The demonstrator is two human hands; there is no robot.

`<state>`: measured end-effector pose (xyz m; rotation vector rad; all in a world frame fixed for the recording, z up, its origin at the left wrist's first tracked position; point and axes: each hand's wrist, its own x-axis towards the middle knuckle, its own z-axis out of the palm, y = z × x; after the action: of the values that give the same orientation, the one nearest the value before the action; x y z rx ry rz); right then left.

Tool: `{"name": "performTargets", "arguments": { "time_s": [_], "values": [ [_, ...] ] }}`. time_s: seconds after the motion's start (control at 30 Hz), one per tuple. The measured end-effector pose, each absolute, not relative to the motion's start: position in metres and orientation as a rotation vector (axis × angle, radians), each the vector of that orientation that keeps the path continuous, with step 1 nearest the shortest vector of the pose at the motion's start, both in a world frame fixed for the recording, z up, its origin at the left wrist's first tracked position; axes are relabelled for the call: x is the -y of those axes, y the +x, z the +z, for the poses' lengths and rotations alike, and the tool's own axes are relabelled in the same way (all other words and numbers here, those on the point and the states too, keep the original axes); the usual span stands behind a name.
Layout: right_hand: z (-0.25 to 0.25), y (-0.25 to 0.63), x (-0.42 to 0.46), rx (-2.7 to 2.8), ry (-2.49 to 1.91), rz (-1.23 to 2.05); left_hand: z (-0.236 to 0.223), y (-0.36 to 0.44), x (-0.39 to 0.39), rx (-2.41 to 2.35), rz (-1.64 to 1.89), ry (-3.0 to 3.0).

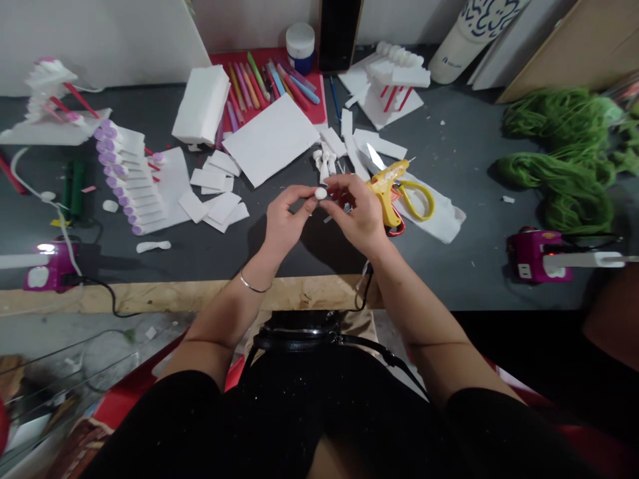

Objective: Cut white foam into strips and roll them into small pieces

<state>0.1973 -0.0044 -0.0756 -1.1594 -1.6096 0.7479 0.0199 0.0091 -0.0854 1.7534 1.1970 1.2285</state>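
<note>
Between the fingertips of both hands is a small white round piece (320, 193), held just above the grey table. My left hand (285, 218) pinches it from the left with thumb and index finger. From the right, the thumb and fingers of my right hand (363, 216) close on it too. Right beside the right hand lies a yellow glue gun (385, 188), with yellow-handled scissors (422, 201) partly under it. Just beyond the fingertips are small white shaped pieces (325, 161), and white sheet offcuts (219, 206) lie left of my left hand.
A white stepped model (132, 179) with purple discs stands at left, another with red posts (397, 83) at back right. Behind are a white block (201, 105), coloured pens (249, 86) and a white-lidded jar (300, 48). Green yarn (559, 159) and a purple power adapter (539, 256) occupy the right.
</note>
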Motion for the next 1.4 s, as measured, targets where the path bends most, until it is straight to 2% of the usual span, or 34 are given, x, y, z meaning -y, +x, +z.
{"name": "performTargets", "arguments": {
  "time_s": [0.2, 0.37, 0.53, 0.83, 1.1, 1.4],
  "values": [
    [-0.076, 0.192, 0.004, 1.461, -1.179, 0.954, -0.098, 0.026, -0.012, -1.010, 1.315, 1.432],
    [-0.078, 0.187, 0.004, 1.354, -1.119, 1.131, -0.100, 0.025, -0.011, -1.071, 1.417, 1.589],
    [-0.078, 0.189, 0.003, 1.291, -1.121, 1.218, -0.088, 0.019, -0.010, -1.100, 1.349, 1.825],
    [-0.067, 0.186, 0.010, 1.387, -1.247, 1.033, -0.074, 0.020, -0.009, -1.036, 1.211, 1.722],
    [-0.074, 0.186, 0.007, 1.347, -1.172, 1.158, -0.068, 0.013, -0.014, -1.077, 1.105, 1.607],
    [-0.082, 0.197, 0.001, 1.330, -1.216, 0.746, -0.077, -0.005, -0.045, -1.531, 0.935, 1.794]
  ]
}}
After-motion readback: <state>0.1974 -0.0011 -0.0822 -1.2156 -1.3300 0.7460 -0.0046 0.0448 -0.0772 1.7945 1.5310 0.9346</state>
